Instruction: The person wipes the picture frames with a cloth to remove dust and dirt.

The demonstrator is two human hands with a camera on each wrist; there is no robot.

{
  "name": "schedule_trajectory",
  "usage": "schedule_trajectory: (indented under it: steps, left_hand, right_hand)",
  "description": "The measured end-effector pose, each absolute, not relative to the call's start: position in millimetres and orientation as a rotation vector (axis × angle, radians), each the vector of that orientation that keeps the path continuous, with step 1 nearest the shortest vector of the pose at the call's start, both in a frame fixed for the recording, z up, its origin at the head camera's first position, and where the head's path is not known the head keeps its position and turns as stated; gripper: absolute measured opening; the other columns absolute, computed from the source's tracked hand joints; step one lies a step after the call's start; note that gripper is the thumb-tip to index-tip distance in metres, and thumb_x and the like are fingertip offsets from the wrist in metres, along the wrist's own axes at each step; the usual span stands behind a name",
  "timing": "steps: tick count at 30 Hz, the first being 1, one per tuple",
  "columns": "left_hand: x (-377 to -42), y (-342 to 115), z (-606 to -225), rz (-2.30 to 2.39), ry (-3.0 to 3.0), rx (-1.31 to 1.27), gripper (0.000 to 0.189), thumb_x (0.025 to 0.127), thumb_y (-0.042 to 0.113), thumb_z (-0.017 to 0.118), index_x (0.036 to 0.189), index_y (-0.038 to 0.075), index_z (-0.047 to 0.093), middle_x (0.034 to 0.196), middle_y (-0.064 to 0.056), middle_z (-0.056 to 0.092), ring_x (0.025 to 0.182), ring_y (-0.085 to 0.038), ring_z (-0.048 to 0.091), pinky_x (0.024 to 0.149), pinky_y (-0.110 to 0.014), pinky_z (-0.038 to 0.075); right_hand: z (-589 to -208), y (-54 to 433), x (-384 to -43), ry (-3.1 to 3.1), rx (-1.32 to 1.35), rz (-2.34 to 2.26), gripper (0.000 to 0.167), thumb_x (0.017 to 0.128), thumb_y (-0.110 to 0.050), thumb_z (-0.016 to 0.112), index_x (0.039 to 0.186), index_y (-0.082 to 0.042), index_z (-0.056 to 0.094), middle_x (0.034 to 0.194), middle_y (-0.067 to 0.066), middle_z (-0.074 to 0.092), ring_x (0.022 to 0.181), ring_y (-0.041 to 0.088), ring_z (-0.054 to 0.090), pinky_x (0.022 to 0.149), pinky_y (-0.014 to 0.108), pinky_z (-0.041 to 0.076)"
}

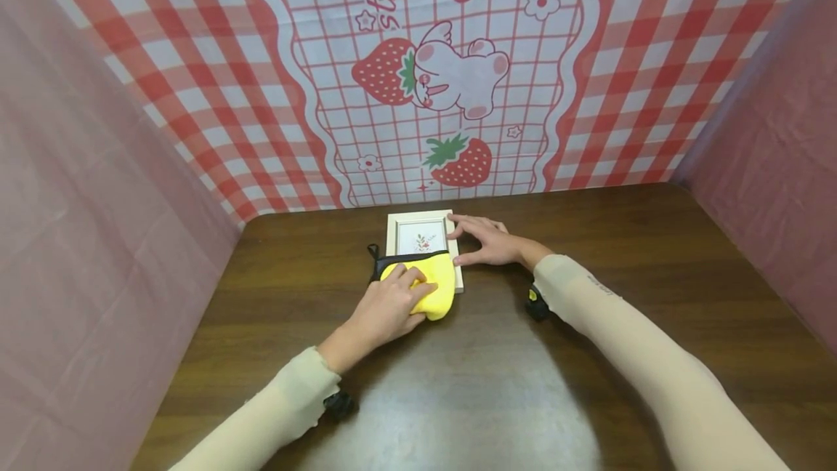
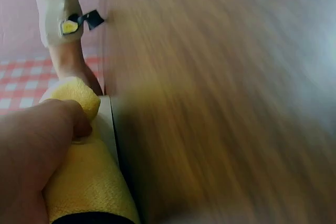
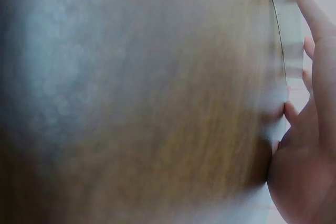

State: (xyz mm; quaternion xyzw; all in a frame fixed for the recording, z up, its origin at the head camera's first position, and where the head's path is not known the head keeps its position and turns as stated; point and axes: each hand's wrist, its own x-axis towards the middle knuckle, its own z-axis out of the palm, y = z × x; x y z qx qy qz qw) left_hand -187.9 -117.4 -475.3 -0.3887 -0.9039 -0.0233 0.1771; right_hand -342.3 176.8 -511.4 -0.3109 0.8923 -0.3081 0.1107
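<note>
A cream picture frame (image 1: pixel 418 216) with a small floral print (image 1: pixel 423 242) lies on the table at its far side. Over its lower part is a yellow cloth (image 1: pixel 442 300) with a dark edge and a loop. My left hand (image 1: pixel 386 309) presses on the cloth with curled fingers, bunching it; the left wrist view shows the yellow cloth (image 2: pixel 89 182) gathered under the fingers. At the frame's right border, my right hand (image 1: pixel 490 242) touches with thumb and fingertips. In the right wrist view those fingers extend along the frame's side (image 3: pixel 286 30). The cloth hides the frame's lower left part.
The brown wooden table (image 1: pixel 621 260) reaches back to a red-and-white checked curtain (image 1: pixel 216 78) with strawberry prints. Pink cloth walls (image 1: pixel 85 238) stand on the left and right. A dark wrist device (image 1: pixel 536 304) hangs under each forearm.
</note>
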Motion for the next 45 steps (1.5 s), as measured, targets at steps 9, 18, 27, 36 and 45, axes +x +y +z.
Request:
schedule_trajectory:
  steps: [9, 18, 27, 36, 45]
  left_hand:
    - [-197.1, -83.1, -498.3, -0.101, -2.533, -1.089, 0.053, 0.089, 0.042, 0.094, 0.137, 0.024, 0.08, 0.124, -0.006, 0.07, 0.102, -0.025, 0.063, 0.059, -0.035, 0.061]
    - [-203.2, -78.1, -509.9, -0.125, -2.618, -1.032, 0.06, 0.089, 0.038, 0.096, 0.144, 0.026, 0.077, 0.128, -0.01, 0.069, 0.108, -0.03, 0.063, 0.065, -0.039, 0.065]
    - [-185.0, -90.3, -475.6, -0.064, -2.699, -0.97, 0.055, 0.09, 0.038, 0.096, 0.141, 0.025, 0.08, 0.124, -0.008, 0.071, 0.106, -0.026, 0.063, 0.064, -0.041, 0.065]
    - [-174.9, -119.5, -459.2, -0.063, -2.746, -0.884, 0.049, 0.09, 0.035, 0.097, 0.135, 0.022, 0.082, 0.121, -0.007, 0.072, 0.105, -0.026, 0.066, 0.068, -0.042, 0.067]
    - [-174.1, -143.4, -457.8, -0.086, -2.754, -0.825, 0.045, 0.09, 0.032, 0.097, 0.131, 0.019, 0.084, 0.118, -0.007, 0.073, 0.102, -0.023, 0.066, 0.065, -0.041, 0.066]
  right_hand:
    - [-497.8, 176.0, -332.0, 2.592, -0.945, -0.881, 0.048, 0.1, -0.046, 0.079, 0.139, -0.021, 0.066, 0.19, 0.012, 0.024, 0.175, 0.046, 0.019, 0.13, 0.084, 0.012]
    - [-501.1, 175.6, -334.0, 2.616, -0.941, -0.887, 0.046, 0.1, -0.044, 0.078, 0.138, -0.022, 0.066, 0.19, 0.01, 0.024, 0.175, 0.046, 0.019, 0.13, 0.084, 0.011]
    - [-501.6, 174.3, -332.5, 2.605, -0.926, -0.903, 0.06, 0.099, -0.064, 0.077, 0.141, -0.023, 0.066, 0.19, 0.009, 0.025, 0.175, 0.048, 0.019, 0.13, 0.085, 0.01]
    - [-497.4, 176.4, -331.1, 2.601, -0.95, -0.914, 0.066, 0.096, -0.073, 0.077, 0.142, -0.026, 0.067, 0.189, 0.009, 0.027, 0.173, 0.051, 0.021, 0.128, 0.087, 0.012]
    - [-504.5, 176.9, -336.7, 2.583, -0.914, -0.929, 0.068, 0.094, -0.072, 0.079, 0.143, -0.026, 0.067, 0.191, 0.006, 0.024, 0.176, 0.045, 0.018, 0.131, 0.083, 0.009]
